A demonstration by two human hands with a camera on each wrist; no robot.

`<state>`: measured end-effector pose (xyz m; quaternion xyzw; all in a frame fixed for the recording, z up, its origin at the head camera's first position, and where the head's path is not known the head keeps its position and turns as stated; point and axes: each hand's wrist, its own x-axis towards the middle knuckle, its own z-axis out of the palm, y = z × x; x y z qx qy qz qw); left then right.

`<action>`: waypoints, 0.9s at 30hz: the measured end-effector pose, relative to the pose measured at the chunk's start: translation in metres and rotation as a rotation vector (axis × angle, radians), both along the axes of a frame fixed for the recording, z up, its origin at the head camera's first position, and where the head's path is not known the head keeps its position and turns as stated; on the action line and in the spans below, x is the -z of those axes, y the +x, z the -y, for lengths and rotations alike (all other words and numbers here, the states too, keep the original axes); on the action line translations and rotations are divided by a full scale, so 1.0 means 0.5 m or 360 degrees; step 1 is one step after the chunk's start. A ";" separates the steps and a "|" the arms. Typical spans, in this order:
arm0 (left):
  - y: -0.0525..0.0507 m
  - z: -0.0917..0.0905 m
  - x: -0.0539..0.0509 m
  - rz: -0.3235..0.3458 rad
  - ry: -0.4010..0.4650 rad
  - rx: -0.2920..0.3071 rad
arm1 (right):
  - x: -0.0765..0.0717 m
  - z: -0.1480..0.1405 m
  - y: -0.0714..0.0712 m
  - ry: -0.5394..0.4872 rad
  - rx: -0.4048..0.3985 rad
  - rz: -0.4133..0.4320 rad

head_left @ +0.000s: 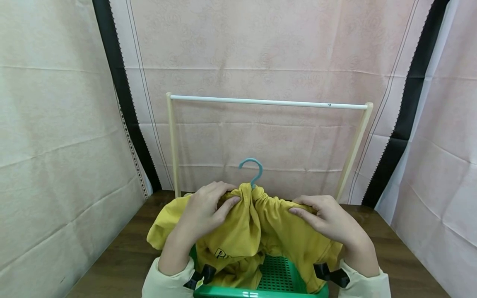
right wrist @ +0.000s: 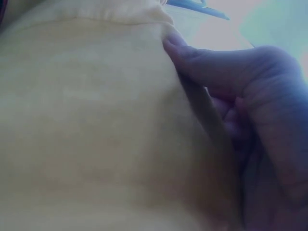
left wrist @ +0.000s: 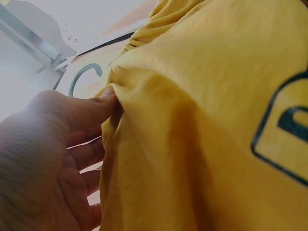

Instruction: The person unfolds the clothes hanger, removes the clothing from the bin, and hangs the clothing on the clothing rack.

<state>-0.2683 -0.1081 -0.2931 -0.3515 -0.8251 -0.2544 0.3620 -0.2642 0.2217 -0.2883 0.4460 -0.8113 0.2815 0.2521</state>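
A yellow garment [head_left: 238, 236] with a gathered edge and dark printed lettering hangs in folds around a blue hanger, whose hook [head_left: 255, 167] sticks up from the top of the cloth. The rest of the hanger is hidden by fabric. My left hand [head_left: 205, 211] pinches the garment's upper edge just left of the hook, thumb in front; the left wrist view shows the thumb pressing the cloth [left wrist: 154, 144]. On the other side my right hand [head_left: 331, 219] pinches the upper edge between thumb and fingers, as the right wrist view also shows on the fabric [right wrist: 96, 110].
Below the garment a green perforated basket [head_left: 261, 293] stands on the brown wooden table [head_left: 115, 265]. Behind it rises a rack with a white horizontal bar [head_left: 268, 102] and cream posts. Pale curtains [head_left: 242, 41] with dark bands surround the table.
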 end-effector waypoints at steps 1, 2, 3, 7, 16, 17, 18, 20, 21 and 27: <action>0.000 0.000 -0.001 -0.0006 0.0002 -0.0003 | 0.000 -0.001 0.000 -0.0004 0.0001 -0.0002; 0.001 0.001 -0.001 -0.0014 0.0004 -0.0005 | 0.000 -0.001 0.000 -0.0008 0.0001 -0.0006; 0.001 0.001 -0.002 -0.0022 0.0003 -0.0007 | 0.000 -0.002 0.000 -0.0011 0.0003 -0.0017; 0.001 0.001 -0.004 -0.0060 -0.0007 -0.0026 | 0.000 -0.003 0.000 -0.0016 0.0014 -0.0042; 0.000 0.000 -0.005 -0.0103 -0.0003 -0.0057 | 0.001 -0.005 -0.001 -0.0025 0.0033 -0.0060; 0.000 0.000 -0.006 -0.0109 -0.0001 -0.0053 | 0.001 -0.006 -0.001 -0.0028 0.0036 -0.0064; 0.000 0.001 -0.006 -0.0118 0.0002 -0.0049 | 0.001 -0.006 -0.001 -0.0029 0.0039 -0.0071; 0.000 0.002 -0.007 -0.0132 0.0008 -0.0036 | 0.001 -0.007 -0.001 -0.0036 0.0045 -0.0075; 0.000 0.002 -0.007 -0.0138 0.0012 -0.0030 | 0.001 -0.007 -0.001 -0.0039 0.0049 -0.0075; 0.001 0.003 -0.007 -0.0147 0.0044 -0.0004 | 0.002 -0.011 -0.003 -0.0045 0.0068 -0.0109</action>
